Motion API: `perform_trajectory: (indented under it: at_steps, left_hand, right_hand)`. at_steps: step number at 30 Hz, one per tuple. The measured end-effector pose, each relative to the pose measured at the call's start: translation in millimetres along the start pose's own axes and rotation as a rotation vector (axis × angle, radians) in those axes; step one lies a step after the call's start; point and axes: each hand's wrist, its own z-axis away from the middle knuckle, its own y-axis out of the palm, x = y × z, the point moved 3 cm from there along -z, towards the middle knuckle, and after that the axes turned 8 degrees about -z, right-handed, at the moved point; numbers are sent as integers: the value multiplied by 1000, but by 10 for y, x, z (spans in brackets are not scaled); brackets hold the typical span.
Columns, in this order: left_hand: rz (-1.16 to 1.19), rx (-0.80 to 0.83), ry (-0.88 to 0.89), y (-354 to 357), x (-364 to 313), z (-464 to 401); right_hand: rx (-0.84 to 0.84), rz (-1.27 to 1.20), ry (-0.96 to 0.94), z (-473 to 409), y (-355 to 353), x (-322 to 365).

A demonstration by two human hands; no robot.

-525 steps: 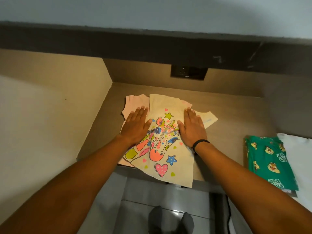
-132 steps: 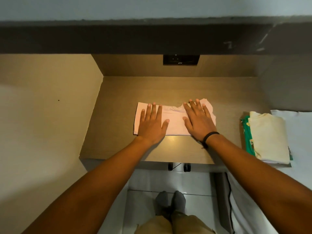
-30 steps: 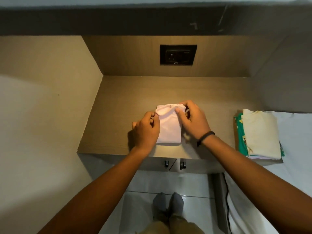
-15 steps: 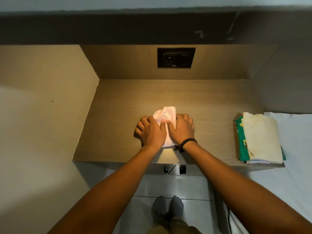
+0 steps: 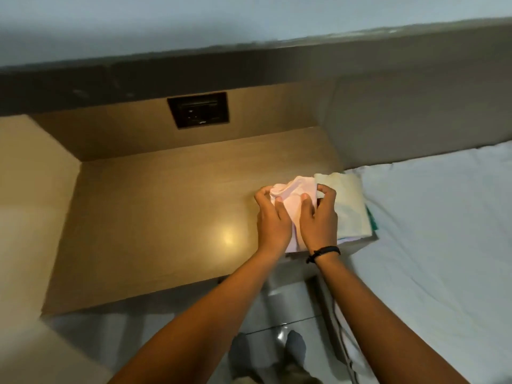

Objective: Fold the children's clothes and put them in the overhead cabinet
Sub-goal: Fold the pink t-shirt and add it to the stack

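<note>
At the bottom of the head view, the person's feet in grey socks are standing on a pale tiled floor, with a thin dark cable trailing down beside them along the edge of the bed. Both bare forearms are reaching up and forward from there. The left hand is curling around the left side of a folded pink garment, thumb pressing on its top and fingers wrapping behind the upper edge. The right hand, with a black band on its wrist, is gripping the garment's right side in the same way, so the pink bundle is being held between the two hands. The bundle is sitting near the right end of the wooden table, just beside a folded cream garment; whether it is resting on the table or lifted off it is hard to tell. The cream piece is lying on top of a green garment, of which only a narrow edge is showing. To the right, a white bed sheet is spreading out, touching the table's side. Farther back, a dark wall socket is sitting in the wooden back panel, under a dark ledge and a pale wall above. The picture is slightly blurred.
</note>
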Motion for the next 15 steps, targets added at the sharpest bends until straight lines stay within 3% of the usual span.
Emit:
perform_trajectory:
  at_steps: [5, 12, 15]
  left_hand:
    - [-23, 126, 58, 900, -486, -39]
    - [-429, 102, 92, 1232, -363, -230]
    - [-663, 9, 283, 1150, -344, -212]
  right_hand:
    - [2, 175, -20, -637, -851, -139]
    - [159, 313, 15, -1045, -881, -623]
    - [111, 472, -138, -1048, -982, -545]
